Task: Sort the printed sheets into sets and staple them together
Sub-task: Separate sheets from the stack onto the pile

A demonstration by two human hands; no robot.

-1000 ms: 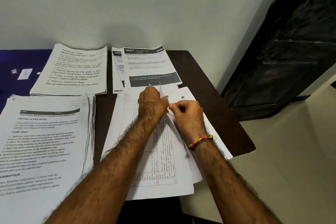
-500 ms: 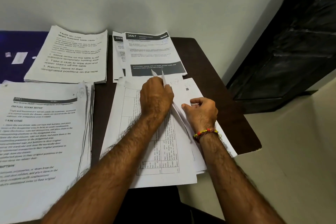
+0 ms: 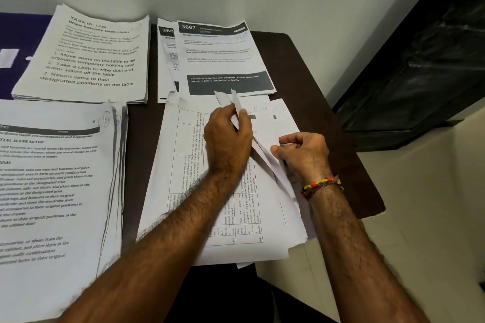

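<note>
A loose stack of printed sheets [image 3: 183,165] with a table printed sideways lies in front of me on the dark table [image 3: 309,65]. My left hand [image 3: 227,136] pinches the lifted corners of a few upper sheets, which stand up as thin white flaps [image 3: 237,102]. My right hand [image 3: 304,151], with a beaded bracelet on the wrist, holds the edge of the sheets just underneath, fingers curled round the paper. No stapler is in view.
Three other paper piles lie around: one at the near left [image 3: 52,178], one at the far left [image 3: 89,57], and a "3667" pile [image 3: 223,55] at the back. A dark door [image 3: 433,60] stands right. The table's right edge drops to tiled floor [image 3: 420,217].
My right hand has slid right and down along the sheet edge, away from my left hand. The left hand keeps its pinch on the raised corners. The view has tilted downward a little.
</note>
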